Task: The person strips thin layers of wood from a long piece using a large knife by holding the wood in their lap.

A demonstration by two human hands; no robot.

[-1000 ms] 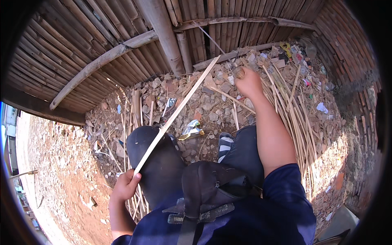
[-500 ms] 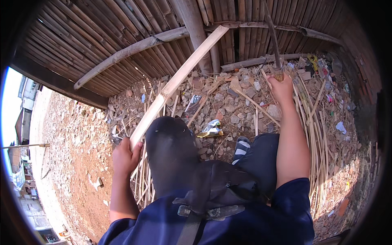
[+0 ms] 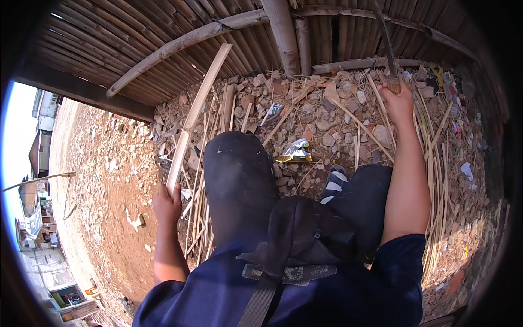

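My left hand [image 3: 167,204] is closed round the near end of a split bamboo strip [image 3: 192,115], pale on its inner face with a node partway along. The strip slants up and away, beside my left knee. In my right hand [image 3: 397,103], held out ahead to the right, is the handle of a machete [image 3: 385,41]. Its long dark blade points up toward the bamboo wall, well apart from the strip.
A bamboo slat wall [image 3: 158,49] with a wooden post [image 3: 283,38] stands ahead. Thin bamboo strips [image 3: 433,180] lie in a pile on the right, with more strips [image 3: 197,218] by my left leg. Broken rubble [image 3: 327,122] and a shiny wrapper [image 3: 296,151] cover the ground between.
The bamboo strip has swung leftward and stands steeper, its far end now away from the post. My right hand still grips the machete, and the whole view has shifted slightly.
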